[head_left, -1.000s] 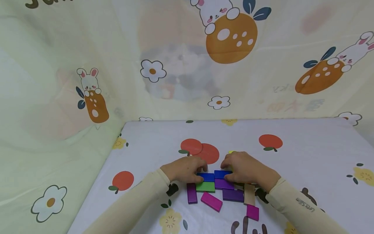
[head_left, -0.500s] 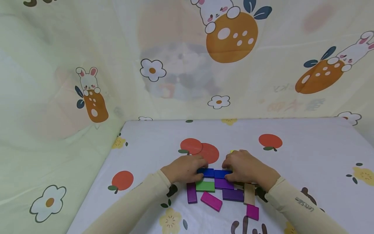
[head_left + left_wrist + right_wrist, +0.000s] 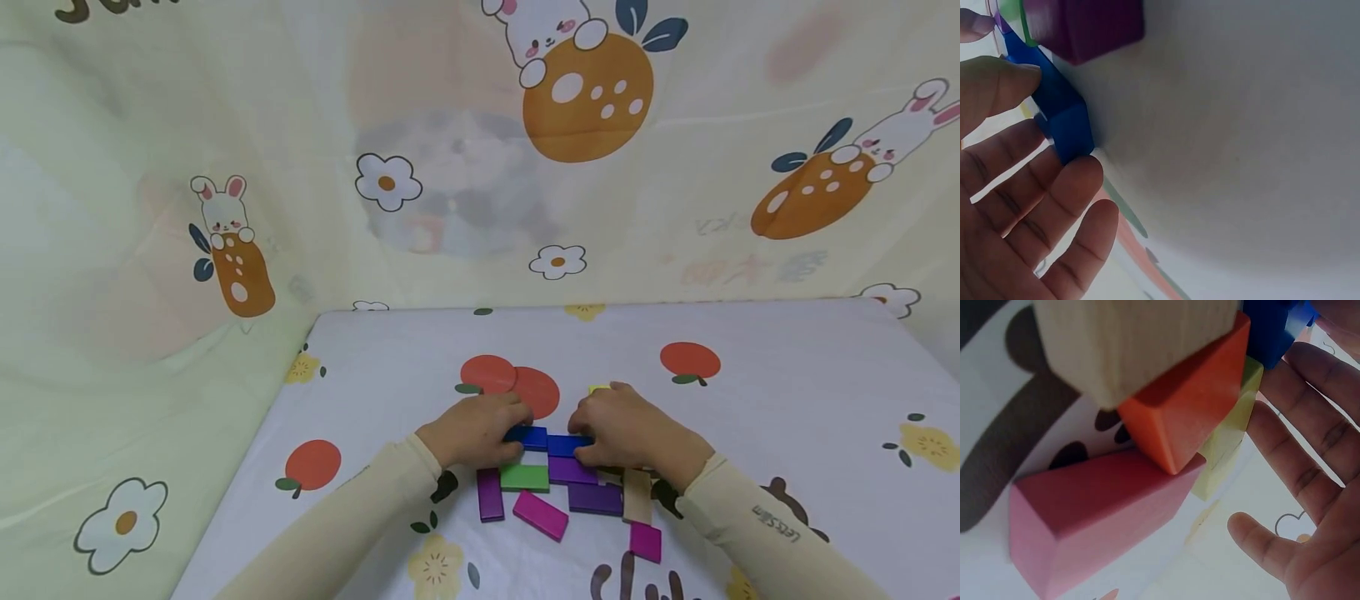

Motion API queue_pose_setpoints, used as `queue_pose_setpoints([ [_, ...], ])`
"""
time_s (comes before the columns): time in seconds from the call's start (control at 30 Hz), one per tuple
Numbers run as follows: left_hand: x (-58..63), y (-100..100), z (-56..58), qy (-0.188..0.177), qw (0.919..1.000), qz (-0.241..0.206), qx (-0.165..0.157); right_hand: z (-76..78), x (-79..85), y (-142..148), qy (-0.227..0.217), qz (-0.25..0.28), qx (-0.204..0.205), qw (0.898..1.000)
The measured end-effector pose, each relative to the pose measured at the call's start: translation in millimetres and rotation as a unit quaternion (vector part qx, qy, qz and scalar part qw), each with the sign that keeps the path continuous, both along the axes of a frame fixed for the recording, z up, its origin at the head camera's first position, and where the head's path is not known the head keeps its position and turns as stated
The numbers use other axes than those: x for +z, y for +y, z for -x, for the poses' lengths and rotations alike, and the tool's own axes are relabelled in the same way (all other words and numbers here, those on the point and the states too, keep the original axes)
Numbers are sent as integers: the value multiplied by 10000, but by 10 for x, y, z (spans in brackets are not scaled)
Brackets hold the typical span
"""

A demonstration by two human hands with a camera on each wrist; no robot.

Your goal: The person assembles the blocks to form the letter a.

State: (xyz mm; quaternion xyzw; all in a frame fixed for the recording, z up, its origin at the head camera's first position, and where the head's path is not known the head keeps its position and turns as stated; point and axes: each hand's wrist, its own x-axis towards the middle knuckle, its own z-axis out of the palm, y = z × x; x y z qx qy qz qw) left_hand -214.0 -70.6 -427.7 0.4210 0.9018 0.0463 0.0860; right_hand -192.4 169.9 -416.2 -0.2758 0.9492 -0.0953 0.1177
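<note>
My left hand [image 3: 476,429] pinches a blue block [image 3: 531,437] between thumb and fingers; the left wrist view shows the thumb on one side of it and fingertips at its end. To the right, end to end with it, lies a second blue block [image 3: 564,446], pinched by my right hand [image 3: 633,429]. A strip of tablecloth shows between the left blue block and a green block [image 3: 525,478]. The right blue block lies against a purple block [image 3: 572,470]. In the right wrist view, a pale yellow block [image 3: 1229,437] lies close to my right fingers.
Nearer stand an upright-lying purple block [image 3: 491,495], a slanted pink block [image 3: 541,516], a dark purple block [image 3: 596,499], a plain wood block [image 3: 637,496] and a magenta block [image 3: 646,542]. An orange block [image 3: 1191,394] shows under the right wrist. A printed curtain [image 3: 450,275] rises behind.
The left blue block has slid away from me, off the green block, opening a gap between them. My left hand moved slightly with it. The right hand has barely moved.
</note>
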Motion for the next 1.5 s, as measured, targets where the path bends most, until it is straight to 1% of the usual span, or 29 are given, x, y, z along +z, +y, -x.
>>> queue_pose_setpoints([
  [0.27,-27,1,10,44,10000,5,21,9,-3,9,-30,-49,84,9999],
  [0.4,-35,9,17,61,10000,-2,19,17,-15,9,165,-81,265,9995],
  [0.53,-38,16,21,50,10000,-2,39,21,-28,8,392,-206,312,9985],
  [0.87,-41,43,21,78,9999,35,69,46,-82,10,516,-251,144,9983],
  [1.03,-65,73,31,152,9997,115,139,98,-100,27,587,-324,21,9977],
  [1.23,-77,102,70,236,9996,21,181,190,-137,68,752,-340,24,9966],
  [1.33,-85,119,106,274,9994,-31,211,231,-139,77,708,-284,-54,9971],
  [1.5,-102,164,178,348,9990,-51,259,288,-97,82,491,-185,-302,9982],
])
